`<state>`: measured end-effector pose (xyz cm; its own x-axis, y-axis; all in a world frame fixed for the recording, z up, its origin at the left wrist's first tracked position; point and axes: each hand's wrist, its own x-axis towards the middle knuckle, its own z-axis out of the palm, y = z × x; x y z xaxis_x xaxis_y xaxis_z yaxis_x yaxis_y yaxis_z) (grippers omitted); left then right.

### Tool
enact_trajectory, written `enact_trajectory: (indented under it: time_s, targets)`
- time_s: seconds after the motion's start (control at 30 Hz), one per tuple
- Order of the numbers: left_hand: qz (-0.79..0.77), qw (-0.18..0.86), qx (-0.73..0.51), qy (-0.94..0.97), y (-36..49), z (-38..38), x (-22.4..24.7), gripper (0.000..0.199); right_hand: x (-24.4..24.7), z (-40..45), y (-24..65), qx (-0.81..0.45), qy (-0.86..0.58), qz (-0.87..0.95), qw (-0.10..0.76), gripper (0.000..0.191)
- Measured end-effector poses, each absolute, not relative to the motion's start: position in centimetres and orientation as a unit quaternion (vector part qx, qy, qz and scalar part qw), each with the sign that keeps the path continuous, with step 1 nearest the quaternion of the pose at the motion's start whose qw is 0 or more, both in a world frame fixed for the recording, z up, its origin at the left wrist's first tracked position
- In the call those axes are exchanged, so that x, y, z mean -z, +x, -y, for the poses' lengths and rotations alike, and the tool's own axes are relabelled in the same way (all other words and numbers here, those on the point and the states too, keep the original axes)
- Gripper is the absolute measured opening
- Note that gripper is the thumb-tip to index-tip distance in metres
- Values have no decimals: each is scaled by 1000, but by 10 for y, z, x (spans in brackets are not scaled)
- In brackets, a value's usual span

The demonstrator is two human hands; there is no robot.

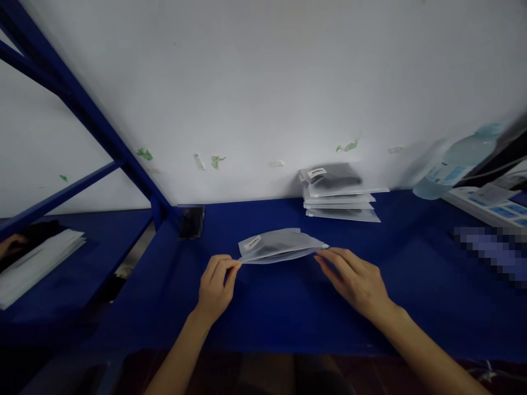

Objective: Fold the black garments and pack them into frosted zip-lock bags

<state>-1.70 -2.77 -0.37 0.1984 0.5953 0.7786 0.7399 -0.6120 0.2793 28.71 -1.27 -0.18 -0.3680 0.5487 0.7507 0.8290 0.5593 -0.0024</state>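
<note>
Your left forearm (181, 345) and right forearm (428, 343) come in over the front edge of the blue surface (267, 312) and angle inward, roughly mirrored. Left hand (216, 288), palm down, pinches the left end of the translucent zip bag (282, 243); right hand (362, 282) pinches the right end by the slider (325, 246), can't tell if the slider itself is gripped. Two-end hold probably keeps the mouth straight; it gapes toward you. Bag's mid-surface, between front and back edges; contact below unclear. Bag stack (341, 202) is at the back edge, right of centre, likely parked there out of your hands' way.
</note>
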Motion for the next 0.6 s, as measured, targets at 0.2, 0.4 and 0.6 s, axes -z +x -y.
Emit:
enact_trajectory:
  time_s: [0.2, 0.4, 0.6]
  targets:
    - [433, 57, 451, -778, -14, 30, 3, 11, 1, 27, 264, 110, -377, 853, 345, 32]
    - [426, 55, 442, -788, -12, 31, 4, 10, 9, 26, 256, 74, -423, 829, 360, 25]
    - [411, 64, 421, -806, -8, 30, 3, 10, 14, 18, 246, 174, -471, 822, 269, 35]
